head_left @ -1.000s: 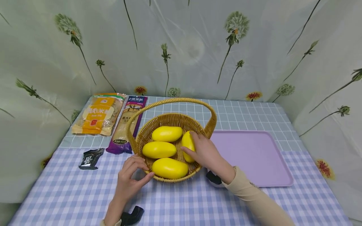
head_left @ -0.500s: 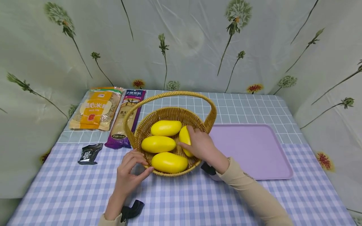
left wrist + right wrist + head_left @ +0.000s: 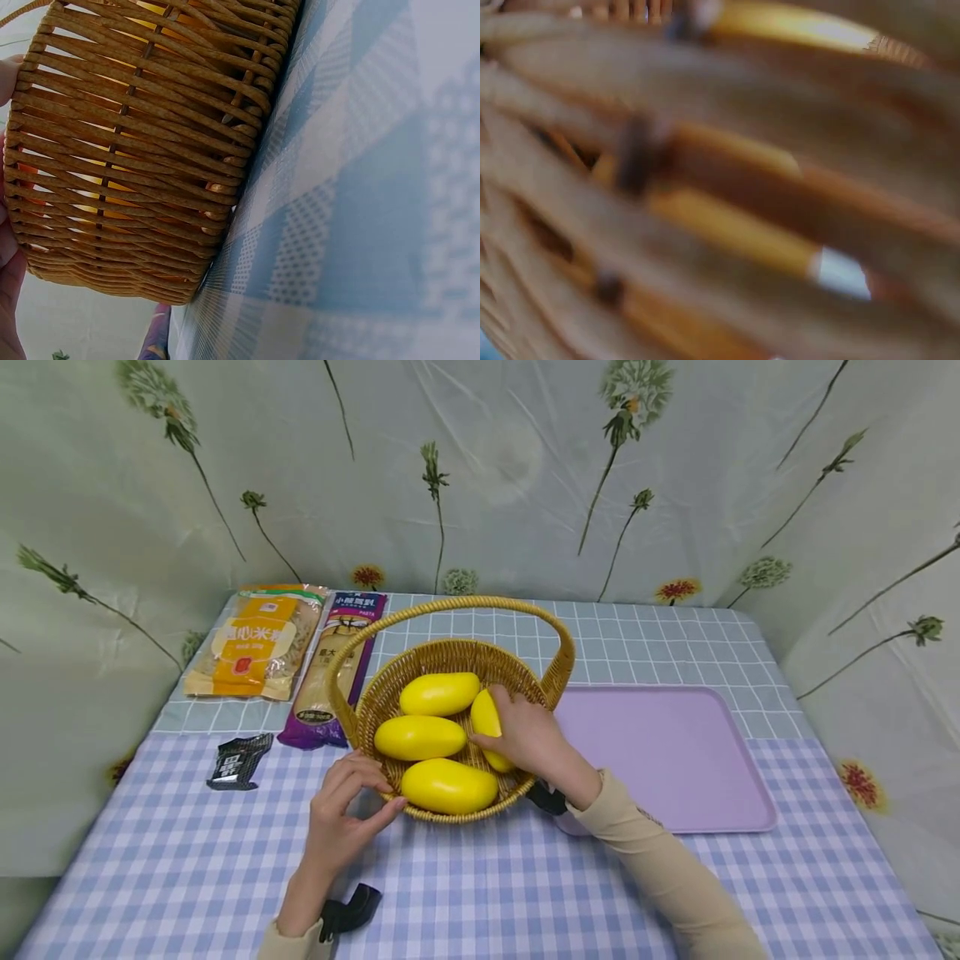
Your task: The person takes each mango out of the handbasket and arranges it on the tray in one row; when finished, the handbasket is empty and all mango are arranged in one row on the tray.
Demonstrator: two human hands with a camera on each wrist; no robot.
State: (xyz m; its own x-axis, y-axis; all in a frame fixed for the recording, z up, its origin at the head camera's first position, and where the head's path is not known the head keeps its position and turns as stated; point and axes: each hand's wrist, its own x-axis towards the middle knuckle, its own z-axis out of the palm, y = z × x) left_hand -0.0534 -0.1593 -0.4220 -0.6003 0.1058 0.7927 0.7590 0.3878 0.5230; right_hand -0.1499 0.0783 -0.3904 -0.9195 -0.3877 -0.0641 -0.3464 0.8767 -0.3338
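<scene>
A woven wicker basket (image 3: pixel 463 648) with a tall arched handle stands mid-table. Several smooth yellow mangoes lie in it, three of them on the left: one at the back (image 3: pixel 439 694), one in the middle (image 3: pixel 420 738) and one at the front (image 3: pixel 449 787). My left hand (image 3: pixel 343 810) grips the basket's front-left rim. Inside the right part of the basket, my right hand (image 3: pixel 531 735) holds the fourth-side mango (image 3: pixel 486 717), its thumb on the left and its fingers over the top. Basket weave (image 3: pixel 142 157) fills much of the left wrist view; blurred strands (image 3: pixel 705 97) hide the right hand in its own view.
A lilac tray (image 3: pixel 675 760) lies right of the basket, partly under the right forearm. At the back left are an orange-labelled food bag (image 3: pixel 255 643) and a purple pasta packet (image 3: pixel 330 672). A small black packet (image 3: pixel 239 762) lies in front of them.
The head view has tilted down, so everything sits higher in it. My right hand and its mango have shifted slightly left; the left hand keeps its grip on the rim.
</scene>
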